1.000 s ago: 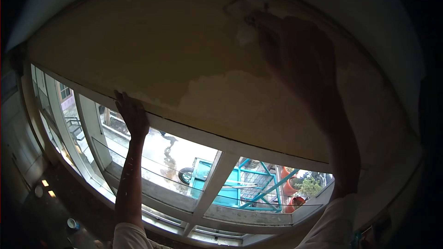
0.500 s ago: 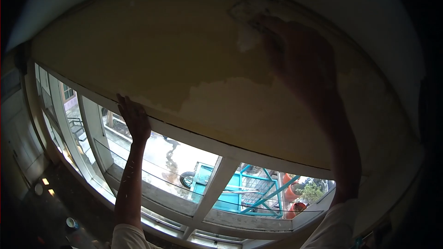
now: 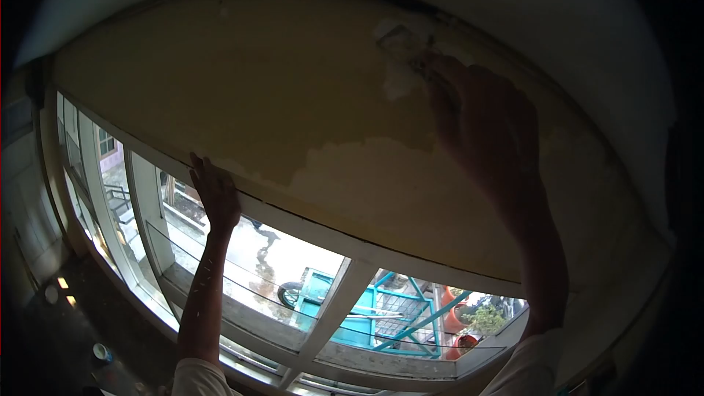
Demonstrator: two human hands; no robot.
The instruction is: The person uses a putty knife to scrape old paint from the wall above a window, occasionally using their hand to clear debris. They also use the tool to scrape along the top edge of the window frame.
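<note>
High on the yellow wall panel (image 3: pixel 279 81), my right hand (image 3: pixel 488 103) is closed around a putty knife (image 3: pixel 403 42). Its blade lies against the panel amid a fresh white patch of putty (image 3: pixel 400 79); the handle is mostly hidden in dark fingers. Lower left, my left hand (image 3: pixel 218 194) braces on the top rail of the window frame (image 3: pixel 293 221), fingers stretched out over the panel's lower edge and holding nothing. A wide paler patch (image 3: pixel 367 169) with a ragged upper edge covers the panel between both hands.
Below the panel stands the white window frame's post (image 3: pixel 345 286), with thin wires across the openings. Outside are a turquoise metal cart (image 3: pixel 352 323) and potted plants (image 3: pixel 484 319). A white ceiling (image 3: pixel 528 0) curves overhead. A small tub (image 3: pixel 102 353) sits on the floor at lower left.
The putty knife has shifted slightly on the panel, with more white showing around its blade. My left hand stays on the rail. The whole view has tilted a little.
</note>
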